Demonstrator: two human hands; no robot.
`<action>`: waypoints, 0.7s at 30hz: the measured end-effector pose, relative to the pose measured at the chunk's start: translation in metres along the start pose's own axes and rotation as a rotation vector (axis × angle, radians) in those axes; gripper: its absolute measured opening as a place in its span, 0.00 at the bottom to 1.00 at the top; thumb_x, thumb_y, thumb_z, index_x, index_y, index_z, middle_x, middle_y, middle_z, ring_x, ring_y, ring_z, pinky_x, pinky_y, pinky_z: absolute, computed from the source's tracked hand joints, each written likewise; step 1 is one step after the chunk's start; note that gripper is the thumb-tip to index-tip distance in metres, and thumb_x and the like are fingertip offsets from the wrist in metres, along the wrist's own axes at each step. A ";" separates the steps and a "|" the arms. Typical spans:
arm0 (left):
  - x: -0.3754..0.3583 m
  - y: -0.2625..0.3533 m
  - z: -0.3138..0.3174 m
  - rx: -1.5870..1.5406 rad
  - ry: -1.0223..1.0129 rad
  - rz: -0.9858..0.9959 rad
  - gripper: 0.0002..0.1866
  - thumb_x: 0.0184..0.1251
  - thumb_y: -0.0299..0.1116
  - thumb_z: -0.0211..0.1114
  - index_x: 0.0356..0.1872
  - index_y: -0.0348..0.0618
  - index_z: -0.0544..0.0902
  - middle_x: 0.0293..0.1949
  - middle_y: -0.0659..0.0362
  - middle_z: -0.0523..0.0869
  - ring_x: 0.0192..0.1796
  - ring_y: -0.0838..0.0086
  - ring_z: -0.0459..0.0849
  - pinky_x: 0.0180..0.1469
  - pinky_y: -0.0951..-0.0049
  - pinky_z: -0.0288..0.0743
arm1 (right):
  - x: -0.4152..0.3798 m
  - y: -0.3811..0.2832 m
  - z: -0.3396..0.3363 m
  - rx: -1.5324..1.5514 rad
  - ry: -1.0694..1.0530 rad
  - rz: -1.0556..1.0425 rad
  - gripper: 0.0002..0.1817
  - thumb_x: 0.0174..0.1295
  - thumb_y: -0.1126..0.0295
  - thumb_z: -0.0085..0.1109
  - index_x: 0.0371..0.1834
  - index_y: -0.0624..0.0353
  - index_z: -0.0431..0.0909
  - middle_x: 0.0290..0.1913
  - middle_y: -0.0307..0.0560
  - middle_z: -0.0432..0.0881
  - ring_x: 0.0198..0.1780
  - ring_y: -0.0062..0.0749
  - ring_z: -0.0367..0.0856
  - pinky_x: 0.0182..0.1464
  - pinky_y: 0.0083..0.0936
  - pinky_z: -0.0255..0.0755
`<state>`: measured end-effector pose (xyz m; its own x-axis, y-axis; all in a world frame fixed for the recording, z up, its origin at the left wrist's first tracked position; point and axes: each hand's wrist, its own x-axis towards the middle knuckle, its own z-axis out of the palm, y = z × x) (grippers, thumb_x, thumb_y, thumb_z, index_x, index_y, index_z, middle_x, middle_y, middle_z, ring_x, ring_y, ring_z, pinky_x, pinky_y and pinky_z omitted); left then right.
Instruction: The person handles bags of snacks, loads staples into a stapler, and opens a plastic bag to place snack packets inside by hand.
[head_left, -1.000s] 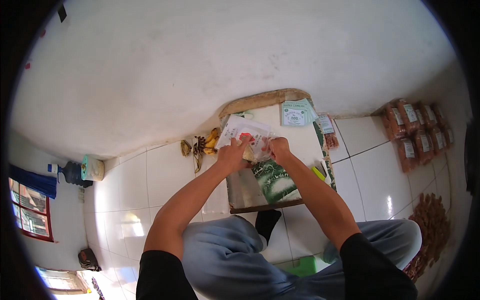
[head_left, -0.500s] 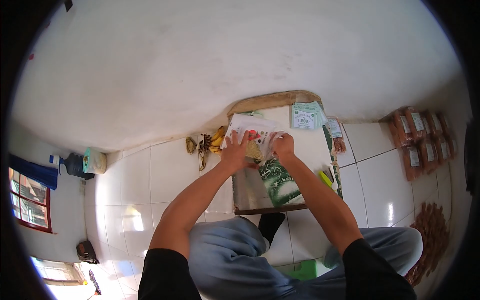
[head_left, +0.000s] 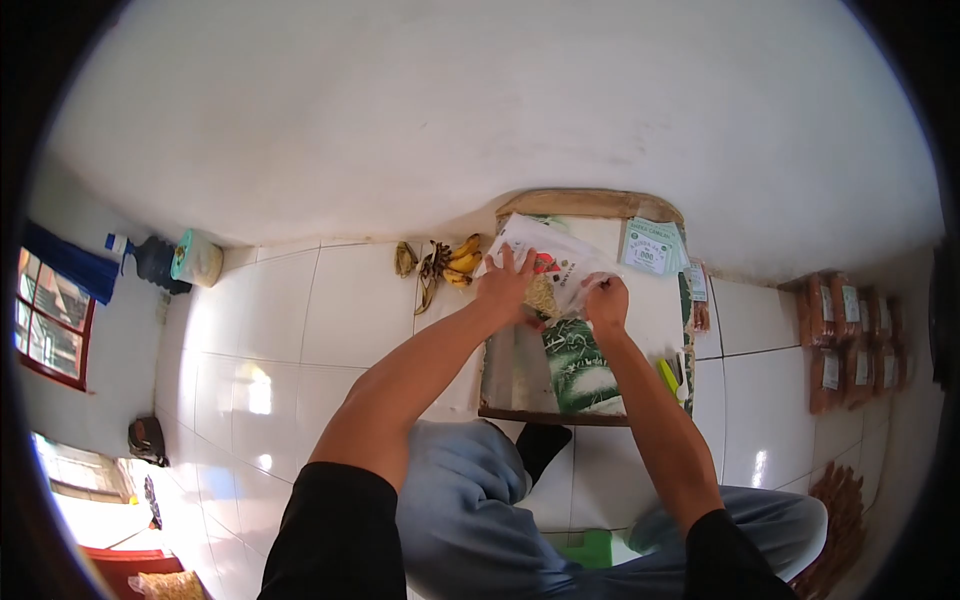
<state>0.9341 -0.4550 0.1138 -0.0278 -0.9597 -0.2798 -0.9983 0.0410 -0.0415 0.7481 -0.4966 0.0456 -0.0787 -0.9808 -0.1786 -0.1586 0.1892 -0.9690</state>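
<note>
A small low table (head_left: pixel 650 300) stands before me by the wall. On it lies a white printed plastic bag (head_left: pixel 545 240) with a red mark and a pale yellowish filling at its lower part. My left hand (head_left: pixel 508 280) rests on the left side of this bag with its fingers spread. At the bag's right end, the fingers of my right hand (head_left: pixel 607 300) are pinched on the clear plastic edge. A green patterned sheet (head_left: pixel 580 370) lies below the bag, beside a transparent plastic sheet (head_left: pixel 515 370).
Green labels (head_left: pixel 650 247) lie at the table's back right, a yellow-green tool (head_left: pixel 668 378) at its right edge. Bananas (head_left: pixel 463 262) sit left of the table. Packed brown bags (head_left: pixel 850 320) stand on the floor at right; a water bottle (head_left: pixel 155 262) is far left.
The view has shifted, so the table appears further right. My left hand still lies spread on the bag, and my right hand is still at its right end.
</note>
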 end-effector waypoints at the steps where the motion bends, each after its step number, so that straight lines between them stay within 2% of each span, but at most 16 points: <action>1: 0.001 0.001 -0.001 0.014 -0.027 -0.018 0.76 0.25 0.78 0.71 0.77 0.54 0.41 0.74 0.35 0.46 0.69 0.29 0.58 0.55 0.44 0.77 | -0.004 -0.006 -0.005 0.196 -0.099 0.078 0.08 0.61 0.77 0.49 0.34 0.60 0.80 0.29 0.47 0.80 0.27 0.34 0.80 0.25 0.30 0.71; 2: 0.003 0.002 -0.002 0.028 -0.055 -0.036 0.76 0.26 0.79 0.69 0.77 0.53 0.41 0.74 0.35 0.46 0.69 0.30 0.58 0.55 0.43 0.77 | -0.007 -0.013 -0.010 0.189 -0.107 0.074 0.08 0.61 0.77 0.49 0.34 0.60 0.80 0.29 0.47 0.80 0.27 0.34 0.80 0.25 0.30 0.71; 4: 0.002 0.007 -0.007 0.029 -0.069 -0.057 0.75 0.27 0.80 0.69 0.77 0.56 0.40 0.74 0.35 0.46 0.69 0.29 0.57 0.55 0.43 0.77 | -0.010 -0.023 -0.020 0.522 -0.258 0.268 0.06 0.61 0.76 0.52 0.37 0.61 0.79 0.30 0.43 0.78 0.24 0.29 0.74 0.23 0.28 0.67; 6: -0.002 0.012 -0.015 0.029 -0.085 -0.072 0.75 0.27 0.80 0.68 0.77 0.58 0.38 0.74 0.35 0.46 0.69 0.29 0.57 0.55 0.43 0.77 | -0.004 -0.023 -0.027 0.503 -0.296 0.338 0.06 0.61 0.76 0.53 0.39 0.61 0.78 0.31 0.42 0.78 0.24 0.28 0.73 0.22 0.26 0.65; 7: -0.006 0.015 -0.024 0.007 -0.109 -0.082 0.73 0.28 0.79 0.69 0.77 0.63 0.38 0.74 0.36 0.44 0.70 0.30 0.56 0.57 0.42 0.75 | -0.001 -0.023 -0.030 0.494 -0.328 0.407 0.06 0.60 0.76 0.55 0.40 0.61 0.78 0.31 0.42 0.77 0.24 0.27 0.72 0.21 0.24 0.63; 8: -0.008 0.017 -0.029 -0.014 -0.131 -0.091 0.72 0.29 0.78 0.70 0.77 0.68 0.37 0.75 0.37 0.42 0.71 0.32 0.54 0.58 0.41 0.73 | 0.003 -0.023 -0.030 0.486 -0.327 0.404 0.06 0.60 0.76 0.55 0.40 0.61 0.78 0.31 0.42 0.77 0.24 0.27 0.72 0.21 0.24 0.63; 9: -0.008 0.017 -0.026 -0.019 -0.130 -0.088 0.72 0.29 0.78 0.70 0.77 0.68 0.37 0.75 0.37 0.42 0.71 0.32 0.54 0.58 0.41 0.73 | 0.004 -0.025 -0.029 0.397 -0.322 0.409 0.08 0.59 0.76 0.55 0.41 0.62 0.78 0.32 0.42 0.78 0.25 0.26 0.73 0.21 0.22 0.62; 11: -0.007 0.015 -0.018 0.057 0.068 0.065 0.67 0.33 0.74 0.71 0.75 0.80 0.36 0.76 0.42 0.40 0.74 0.36 0.50 0.63 0.39 0.68 | 0.005 -0.027 -0.028 0.306 -0.313 0.409 0.09 0.58 0.77 0.56 0.43 0.62 0.78 0.32 0.42 0.79 0.26 0.24 0.73 0.20 0.21 0.62; 12: -0.004 0.013 -0.013 0.055 0.069 0.069 0.67 0.33 0.74 0.71 0.75 0.80 0.36 0.76 0.42 0.40 0.74 0.36 0.50 0.63 0.39 0.68 | 0.001 -0.030 -0.027 0.296 -0.286 0.372 0.07 0.59 0.76 0.58 0.40 0.62 0.79 0.31 0.41 0.80 0.25 0.23 0.73 0.21 0.20 0.62; 14: 0.002 0.012 -0.005 0.076 0.151 0.324 0.62 0.39 0.70 0.72 0.74 0.85 0.39 0.77 0.48 0.39 0.75 0.40 0.47 0.65 0.37 0.63 | -0.001 -0.031 -0.029 0.283 -0.256 0.334 0.05 0.59 0.75 0.61 0.37 0.62 0.79 0.30 0.40 0.81 0.23 0.22 0.72 0.22 0.19 0.62; 17: -0.004 0.022 -0.018 0.103 0.044 0.252 0.59 0.42 0.70 0.71 0.74 0.85 0.42 0.77 0.51 0.40 0.76 0.41 0.48 0.64 0.36 0.63 | -0.002 -0.031 -0.038 0.213 -0.252 0.315 0.08 0.59 0.71 0.64 0.37 0.62 0.79 0.32 0.41 0.83 0.22 0.22 0.72 0.21 0.18 0.63; 21: 0.000 0.024 -0.019 0.102 0.027 0.245 0.57 0.43 0.71 0.69 0.74 0.85 0.44 0.77 0.50 0.42 0.75 0.41 0.48 0.64 0.35 0.63 | -0.014 -0.040 -0.058 0.165 -0.165 0.273 0.10 0.60 0.67 0.66 0.36 0.62 0.79 0.30 0.40 0.82 0.21 0.20 0.70 0.22 0.17 0.65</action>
<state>0.9093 -0.4592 0.1312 -0.2707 -0.9245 -0.2682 -0.9513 0.2996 -0.0724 0.6988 -0.4877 0.0971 0.0656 -0.8925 -0.4463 0.0084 0.4478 -0.8941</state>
